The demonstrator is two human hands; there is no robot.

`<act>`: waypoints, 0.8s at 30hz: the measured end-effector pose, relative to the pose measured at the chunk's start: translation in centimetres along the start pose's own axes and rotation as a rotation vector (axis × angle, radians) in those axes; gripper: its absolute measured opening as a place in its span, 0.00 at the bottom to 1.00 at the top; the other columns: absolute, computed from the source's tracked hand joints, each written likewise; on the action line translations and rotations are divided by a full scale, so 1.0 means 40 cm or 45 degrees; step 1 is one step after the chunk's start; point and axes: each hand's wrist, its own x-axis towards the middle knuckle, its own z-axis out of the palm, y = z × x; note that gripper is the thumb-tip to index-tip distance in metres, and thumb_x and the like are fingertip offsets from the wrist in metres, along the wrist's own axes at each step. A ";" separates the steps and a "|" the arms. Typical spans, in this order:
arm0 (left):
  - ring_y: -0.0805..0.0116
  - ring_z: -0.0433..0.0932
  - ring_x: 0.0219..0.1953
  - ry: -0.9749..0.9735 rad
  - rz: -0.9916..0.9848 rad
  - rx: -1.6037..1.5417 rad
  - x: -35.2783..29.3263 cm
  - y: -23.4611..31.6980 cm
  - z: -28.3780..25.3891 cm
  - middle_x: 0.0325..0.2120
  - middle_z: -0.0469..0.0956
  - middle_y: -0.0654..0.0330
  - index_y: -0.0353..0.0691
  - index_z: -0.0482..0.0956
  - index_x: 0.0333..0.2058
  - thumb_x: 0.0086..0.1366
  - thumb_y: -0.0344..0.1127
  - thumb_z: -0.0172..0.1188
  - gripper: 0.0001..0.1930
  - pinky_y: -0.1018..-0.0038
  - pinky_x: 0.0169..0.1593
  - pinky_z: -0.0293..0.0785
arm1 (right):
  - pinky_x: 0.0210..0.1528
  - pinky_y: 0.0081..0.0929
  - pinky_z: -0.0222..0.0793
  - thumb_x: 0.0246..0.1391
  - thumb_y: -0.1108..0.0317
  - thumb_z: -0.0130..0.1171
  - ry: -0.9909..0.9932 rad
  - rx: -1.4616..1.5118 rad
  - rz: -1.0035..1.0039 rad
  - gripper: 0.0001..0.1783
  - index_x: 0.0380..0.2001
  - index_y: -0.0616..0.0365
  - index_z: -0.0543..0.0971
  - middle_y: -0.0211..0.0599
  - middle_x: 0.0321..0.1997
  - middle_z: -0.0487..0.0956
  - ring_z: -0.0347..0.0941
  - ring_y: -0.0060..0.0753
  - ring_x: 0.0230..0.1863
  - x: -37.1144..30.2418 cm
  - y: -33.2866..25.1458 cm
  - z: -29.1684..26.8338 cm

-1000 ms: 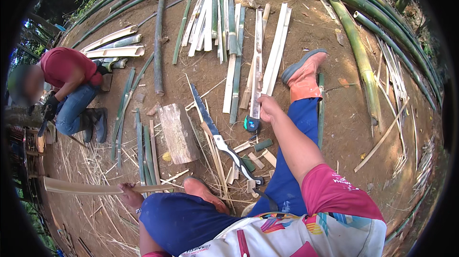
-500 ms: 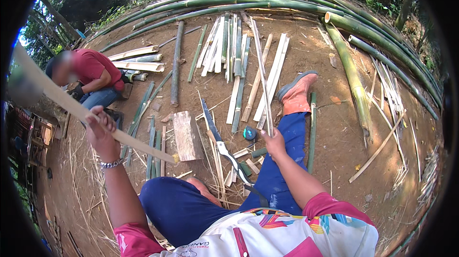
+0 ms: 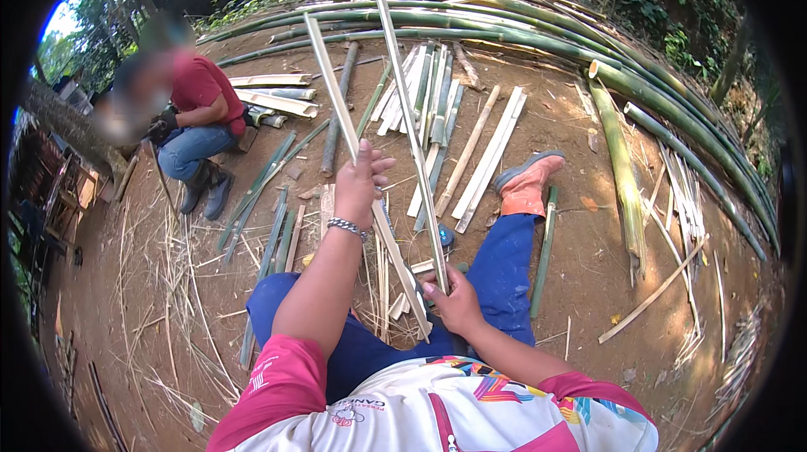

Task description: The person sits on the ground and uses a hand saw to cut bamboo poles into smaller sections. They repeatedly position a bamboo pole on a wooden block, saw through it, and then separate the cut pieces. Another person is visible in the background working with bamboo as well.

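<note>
My left hand (image 3: 360, 191) is closed around a pale split bamboo strip (image 3: 332, 82), which slants from upper left down toward my lap. My right hand (image 3: 455, 301) grips the lower end of a second long bamboo strip (image 3: 402, 86), its far end reaching up over the bamboo poles. The two strips lean nearly alongside each other, apart at the top. A small dark tape measure (image 3: 446, 236) lies on the ground just beyond my right hand. My left arm and the strips mostly hide the wooden block and the hand saw.
Split bamboo slats (image 3: 492, 158) lie ahead, with long green bamboo poles (image 3: 538, 44) behind them. A thick bamboo pole (image 3: 618, 166) lies to the right near thin strips (image 3: 685, 191). At left, a co-worker in a red shirt (image 3: 200, 90) squats beside bamboo pieces.
My left hand has swung right and turned its strip more upright, bringing it beside the other one. My right hand has moved slightly left and nearer, still holding its strip.
</note>
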 end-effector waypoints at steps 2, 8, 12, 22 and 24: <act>0.78 0.75 0.28 -0.046 -0.058 -0.075 -0.009 -0.012 -0.009 0.39 0.82 0.53 0.27 0.71 0.53 0.64 0.71 0.56 0.44 0.83 0.25 0.72 | 0.59 0.30 0.70 0.62 0.69 0.62 0.020 -0.026 -0.018 0.22 0.57 0.64 0.72 0.40 0.53 0.78 0.76 0.29 0.53 -0.041 -0.044 0.018; 0.72 0.78 0.33 -0.077 -0.129 -0.146 -0.026 -0.014 -0.012 0.42 0.81 0.52 0.27 0.70 0.55 0.59 0.75 0.58 0.49 0.75 0.30 0.77 | 0.53 0.30 0.72 0.59 0.63 0.66 0.081 -0.178 -0.166 0.26 0.58 0.59 0.72 0.39 0.48 0.81 0.79 0.30 0.47 -0.076 -0.022 0.022; 0.67 0.81 0.34 -0.111 -0.125 -0.198 -0.040 0.003 -0.028 0.42 0.82 0.51 0.26 0.71 0.52 0.57 0.78 0.57 0.51 0.72 0.31 0.77 | 0.59 0.31 0.69 0.60 0.63 0.65 -0.031 -0.238 -0.095 0.29 0.61 0.62 0.71 0.43 0.54 0.79 0.76 0.34 0.55 -0.076 -0.039 0.034; 0.57 0.84 0.38 -0.030 -0.095 -0.314 0.002 0.042 -0.113 0.39 0.80 0.44 0.26 0.70 0.50 0.51 0.80 0.59 0.53 0.64 0.36 0.84 | 0.56 0.29 0.71 0.57 0.63 0.66 -0.060 -0.400 -0.102 0.32 0.62 0.63 0.70 0.42 0.51 0.82 0.79 0.31 0.50 -0.041 -0.098 0.098; 0.56 0.83 0.37 -0.019 -0.103 -0.352 0.000 0.055 -0.118 0.39 0.80 0.44 0.26 0.68 0.51 0.50 0.80 0.60 0.54 0.63 0.35 0.84 | 0.55 0.29 0.71 0.57 0.64 0.66 -0.078 -0.368 -0.150 0.33 0.63 0.63 0.69 0.42 0.51 0.82 0.79 0.31 0.50 -0.024 -0.079 0.105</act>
